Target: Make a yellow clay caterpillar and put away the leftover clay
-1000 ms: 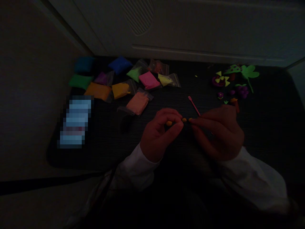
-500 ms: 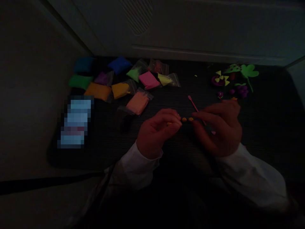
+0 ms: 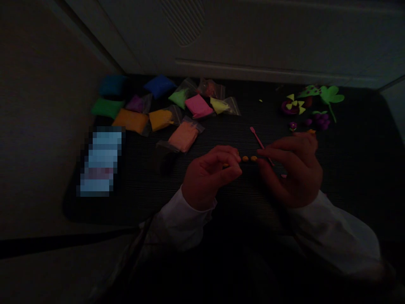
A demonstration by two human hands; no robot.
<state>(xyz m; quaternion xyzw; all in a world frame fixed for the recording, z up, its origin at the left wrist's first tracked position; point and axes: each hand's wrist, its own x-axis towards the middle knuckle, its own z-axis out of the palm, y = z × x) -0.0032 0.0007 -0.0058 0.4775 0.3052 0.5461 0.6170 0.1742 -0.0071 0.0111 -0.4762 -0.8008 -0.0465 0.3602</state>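
My left hand (image 3: 207, 177) is closed in a pinch, thumb against index finger; whatever may be between the tips is hidden. Through the gap behind those fingertips shows a bit of yellow clay (image 3: 225, 165); I cannot tell whether it is held or lies on the table. Just right of the pinch lies a small yellow clay ball (image 3: 245, 159). A second yellow ball (image 3: 254, 158) is right by the fingertips of my right hand (image 3: 294, 173), whose thumb and index finger are apart. Under that hand's fingers a thin pink modelling tool (image 3: 258, 138) lies slantwise, partly covered.
Bags of coloured clay, such as an orange bag (image 3: 130, 121) and a peach bag (image 3: 183, 135), spread over the dark table's left. A phone (image 3: 101, 162) lies nearer. At back right are a purple bowl (image 3: 287, 107), a green clover shape (image 3: 331, 95) and purple clay grapes (image 3: 322, 121).
Both hands hold nearly the same place. The left fingertips have shifted very slightly, and the small yellow balls lie as before.
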